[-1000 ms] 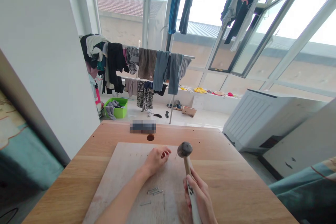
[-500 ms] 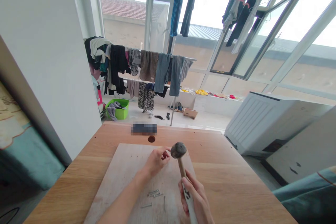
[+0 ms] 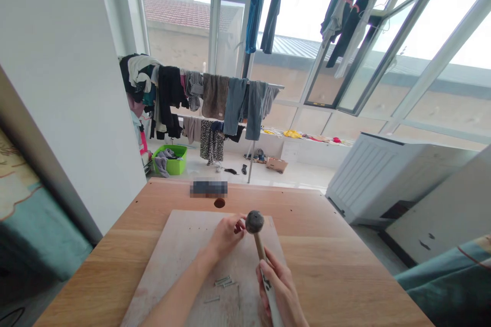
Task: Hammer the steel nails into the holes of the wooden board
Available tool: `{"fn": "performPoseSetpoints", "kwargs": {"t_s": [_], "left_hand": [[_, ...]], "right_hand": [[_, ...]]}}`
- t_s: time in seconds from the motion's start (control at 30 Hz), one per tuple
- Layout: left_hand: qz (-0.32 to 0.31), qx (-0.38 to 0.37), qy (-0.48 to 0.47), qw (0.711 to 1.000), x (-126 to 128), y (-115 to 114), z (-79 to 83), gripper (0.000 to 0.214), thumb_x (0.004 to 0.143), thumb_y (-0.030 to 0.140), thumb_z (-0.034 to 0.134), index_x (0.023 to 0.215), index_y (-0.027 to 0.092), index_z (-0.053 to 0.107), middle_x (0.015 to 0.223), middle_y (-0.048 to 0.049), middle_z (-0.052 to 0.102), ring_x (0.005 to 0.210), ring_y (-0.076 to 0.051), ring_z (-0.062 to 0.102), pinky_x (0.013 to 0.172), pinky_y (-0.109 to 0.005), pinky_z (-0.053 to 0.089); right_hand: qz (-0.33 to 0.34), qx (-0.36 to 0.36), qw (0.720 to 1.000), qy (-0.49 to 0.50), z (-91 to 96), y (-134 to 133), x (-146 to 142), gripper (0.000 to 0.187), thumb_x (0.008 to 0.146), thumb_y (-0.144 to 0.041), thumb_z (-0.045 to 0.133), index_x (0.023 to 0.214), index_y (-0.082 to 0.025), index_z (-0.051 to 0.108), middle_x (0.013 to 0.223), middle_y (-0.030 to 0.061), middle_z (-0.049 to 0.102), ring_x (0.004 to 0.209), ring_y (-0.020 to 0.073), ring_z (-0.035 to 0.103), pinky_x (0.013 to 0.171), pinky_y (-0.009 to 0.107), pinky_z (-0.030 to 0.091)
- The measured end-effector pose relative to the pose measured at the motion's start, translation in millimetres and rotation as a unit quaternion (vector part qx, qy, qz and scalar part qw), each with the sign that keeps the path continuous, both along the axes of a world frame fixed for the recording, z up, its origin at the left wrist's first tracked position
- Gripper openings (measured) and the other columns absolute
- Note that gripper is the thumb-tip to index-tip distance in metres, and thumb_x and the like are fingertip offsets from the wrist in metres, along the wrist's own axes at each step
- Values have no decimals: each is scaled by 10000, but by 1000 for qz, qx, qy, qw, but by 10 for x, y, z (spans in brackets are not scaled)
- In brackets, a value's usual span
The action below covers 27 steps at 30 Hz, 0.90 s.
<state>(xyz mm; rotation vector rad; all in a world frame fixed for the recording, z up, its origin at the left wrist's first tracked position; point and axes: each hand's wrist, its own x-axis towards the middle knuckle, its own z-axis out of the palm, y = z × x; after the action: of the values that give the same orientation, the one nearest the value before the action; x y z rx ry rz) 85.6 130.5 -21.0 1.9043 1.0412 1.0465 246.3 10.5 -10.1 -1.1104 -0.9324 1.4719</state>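
Observation:
A hammer (image 3: 260,246) with a dark rounded head and pale handle is in my right hand (image 3: 279,282), fingers wrapped around the handle. Its head hangs just right of my left hand (image 3: 227,235), in front of the fingertips. My left hand is closed in a pinch low over the far part of a whitish wooden board (image 3: 184,260). The hammer head partly covers those fingertips, so what they pinch cannot be made out. Several loose nails (image 3: 223,281) lie on the board between my forearms, with a single nail (image 3: 211,300) nearer to me.
The board lies on a wooden table (image 3: 330,271). Beyond its far edge are a round brown spot (image 3: 219,203) and a blurred dark rectangle (image 3: 208,188). Past the table stand a laundry rack (image 3: 264,84) with clothes, a green basket (image 3: 177,164) and a white ribbed unit (image 3: 356,173).
The hammer and my right hand have shifted slightly left, bringing the head nearer my left fingers. My left hand keeps its place on the board. The whole view has drifted a little.

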Motion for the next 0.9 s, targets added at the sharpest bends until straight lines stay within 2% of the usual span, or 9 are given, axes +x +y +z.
{"fn": "performPoseSetpoints", "kwargs": {"t_s": [0.13, 0.2, 0.27, 0.33, 0.43, 0.53, 0.67, 0.77, 0.9], "left_hand": [[-21, -10, 17, 1000, -35, 22, 85, 436, 712, 76, 553, 1122, 191, 651, 808, 12, 690, 631, -109, 573, 629, -199, 463], [-34, -27, 40, 998, -118, 13, 230, 455, 708, 140, 614, 1161, 180, 614, 910, -11, 689, 671, -121, 578, 639, -213, 468], [-17, -27, 97, 995, -228, -66, 432, 402, 695, 230, 678, 1088, 174, 618, 965, -27, 671, 724, -145, 588, 654, -235, 467], [16, 1, 188, 982, -317, -247, 637, 186, 731, 301, 664, 875, 188, 630, 865, -18, 653, 739, -176, 590, 661, -261, 447], [-39, 26, 327, 944, -303, -663, 802, 117, 756, 302, 644, 836, 218, 632, 772, -26, 669, 685, -209, 607, 632, -291, 419], [-84, 86, 439, 891, -109, -1020, 705, 194, 768, 284, 639, 933, 186, 670, 884, -135, 710, 801, -310, 650, 722, -385, 444], [-113, 114, 500, 851, 193, -1153, 398, 332, 779, 229, 645, 1092, 120, 668, 930, -216, 715, 853, -366, 661, 752, -449, 453], [-117, 118, 510, 844, 292, -1142, 291, 278, 845, 152, 551, 1086, 92, 673, 898, -219, 717, 828, -357, 669, 723, -440, 449], [-164, 130, 455, 866, 156, -1079, 422, 147, 792, 123, 604, 908, 148, 692, 828, -144, 710, 763, -302, 668, 682, -379, 456]], "right_hand": [[11, 4, 1000, 4, -25, 11, 9, 595, 802, -578, 685, 1239, -195, 558, 654, -83, 566, 289, 27, 408, 248, 143, 352], [5, 6, 1000, 3, -8, 9, 12, 604, 786, -581, 698, 1229, -191, 571, 644, -83, 563, 289, 28, 407, 248, 145, 356], [-5, 2, 1000, 3, 16, 3, 16, 624, 758, -592, 716, 1211, -183, 585, 633, -82, 560, 283, 29, 401, 246, 153, 361], [-21, 1, 1000, 4, 37, 0, 24, 656, 731, -605, 730, 1207, -177, 589, 613, -84, 553, 273, 32, 389, 239, 161, 358], [-34, 3, 999, -2, 52, 2, 40, 662, 737, -585, 734, 1231, -172, 581, 609, -82, 554, 278, 35, 390, 237, 158, 348], [-34, 5, 999, -2, 50, -1, 49, 626, 759, -556, 730, 1230, -170, 584, 621, -77, 556, 298, 35, 406, 253, 151, 355], [-34, 7, 999, 5, 36, -9, 47, 673, 737, -573, 746, 1244, -165, 576, 619, -69, 571, 304, 44, 412, 251, 161, 363], [-30, 19, 999, 3, 22, -7, 46, 655, 746, -582, 738, 1219, -157, 585, 597, -67, 572, 301, 45, 405, 253, 163, 370], [-45, 18, 999, -4, 5, -1, 55, 674, 725, -623, 736, 1196, -163, 595, 591, -72, 560, 301, 42, 392, 245, 165, 370]]}}
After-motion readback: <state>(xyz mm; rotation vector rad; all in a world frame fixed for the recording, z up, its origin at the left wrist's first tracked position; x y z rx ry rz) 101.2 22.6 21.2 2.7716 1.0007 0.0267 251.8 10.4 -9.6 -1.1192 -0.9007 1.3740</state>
